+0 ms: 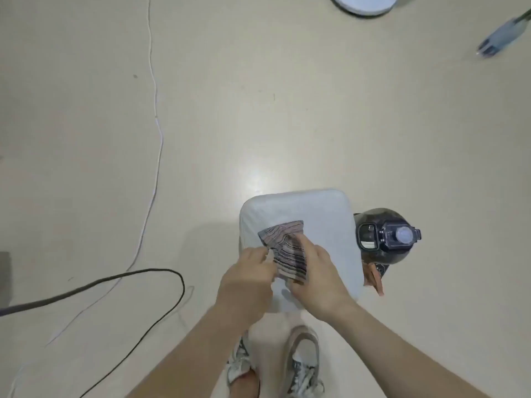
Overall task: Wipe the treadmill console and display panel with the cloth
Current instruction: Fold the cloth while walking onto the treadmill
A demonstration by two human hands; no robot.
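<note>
A folded cloth (pixel 284 248) with pink, grey and dark wavy stripes lies on a white square stool top (pixel 324 216). My left hand (pixel 247 280) pinches the cloth's left edge with its fingertips. My right hand (pixel 316 271) rests on the cloth's right and lower part, fingers pressing it and curled at its edge. No treadmill console or display panel shows in the head view.
A dark water bottle (pixel 388 237) with a clear flip lid stands right beside the stool. A black cable (pixel 138 275) and a thin white cord (pixel 156 116) run over the beige floor at left. My sneakers (pixel 301 366) are below the stool. A white round base (pixel 365 4) sits top right.
</note>
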